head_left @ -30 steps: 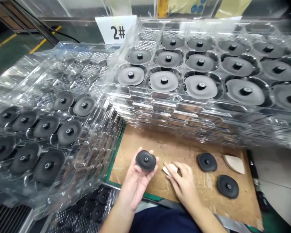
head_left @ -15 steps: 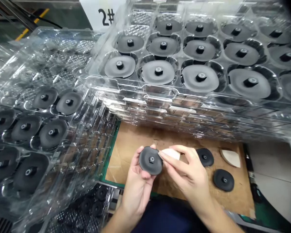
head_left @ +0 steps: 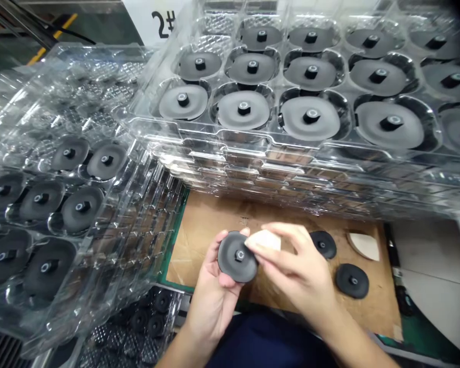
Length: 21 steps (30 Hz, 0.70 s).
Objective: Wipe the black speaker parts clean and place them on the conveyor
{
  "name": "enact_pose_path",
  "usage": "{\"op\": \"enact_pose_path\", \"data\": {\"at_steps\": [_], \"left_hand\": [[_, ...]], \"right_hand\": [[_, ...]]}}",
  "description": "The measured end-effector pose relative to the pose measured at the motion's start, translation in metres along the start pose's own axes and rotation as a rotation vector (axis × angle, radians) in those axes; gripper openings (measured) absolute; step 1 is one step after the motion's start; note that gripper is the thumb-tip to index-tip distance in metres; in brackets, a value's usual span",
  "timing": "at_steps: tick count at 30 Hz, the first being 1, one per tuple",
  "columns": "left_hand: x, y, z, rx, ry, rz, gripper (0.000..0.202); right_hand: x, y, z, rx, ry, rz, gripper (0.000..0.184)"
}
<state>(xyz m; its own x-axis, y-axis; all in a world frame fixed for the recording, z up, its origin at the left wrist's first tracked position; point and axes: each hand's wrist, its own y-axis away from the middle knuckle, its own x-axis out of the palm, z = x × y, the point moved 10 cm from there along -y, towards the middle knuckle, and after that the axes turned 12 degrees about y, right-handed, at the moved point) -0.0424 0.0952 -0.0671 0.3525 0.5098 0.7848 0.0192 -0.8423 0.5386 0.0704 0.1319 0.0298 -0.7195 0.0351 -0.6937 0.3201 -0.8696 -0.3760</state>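
Note:
My left hand (head_left: 214, 291) grips a dark grey rounded disc (head_left: 230, 260) by its edges, with the short central post facing up. Pinched in my right hand (head_left: 295, 260) is a white pad (head_left: 266, 239), perhaps a cloth or a sponge; its material is unclear. The right fingertips meet the disc's right rim, close to the post. To the right, two similar discs lie on the cardboard, one farther back (head_left: 323, 244) and one nearer (head_left: 351, 280). Beside them rests another whitish pad (head_left: 364, 246) with one curved edge.
Stacked clear plastic trays (head_left: 222, 134) holding rows of such discs rise behind the cardboard (head_left: 199, 220). Another tray stack (head_left: 138, 214) with discs stands at the left. Below it sits a lower tray (head_left: 122, 337) with dark round parts. A "2#" sign (head_left: 149, 20) is at the back.
The disc in my left hand has tilted and shifted slightly down. My right hand and the white pad have moved a little left, across the disc's rim.

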Motion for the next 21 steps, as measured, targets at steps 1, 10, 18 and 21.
{"op": "enact_pose_path", "data": {"at_steps": [1, 10, 18, 21], "left_hand": [[0.0, 0.0, -0.001, -0.001, -0.002, 0.0, 0.049], [0.007, 0.006, 0.001, -0.093, -0.044, 0.061, 0.05], [0.005, 0.013, 0.008, -0.132, -0.123, 0.106, 0.053], [0.005, 0.014, 0.01, -0.113, -0.111, 0.089, 0.054]], "right_hand": [[-0.002, -0.002, -0.001, -0.014, -0.01, -0.001, 0.024], [-0.012, -0.004, 0.002, -0.075, -0.072, 0.041, 0.024], [-0.02, 0.007, 0.003, -0.051, -0.079, 0.063, 0.025], [-0.028, 0.009, 0.007, -0.058, -0.029, -0.012, 0.023]]}}
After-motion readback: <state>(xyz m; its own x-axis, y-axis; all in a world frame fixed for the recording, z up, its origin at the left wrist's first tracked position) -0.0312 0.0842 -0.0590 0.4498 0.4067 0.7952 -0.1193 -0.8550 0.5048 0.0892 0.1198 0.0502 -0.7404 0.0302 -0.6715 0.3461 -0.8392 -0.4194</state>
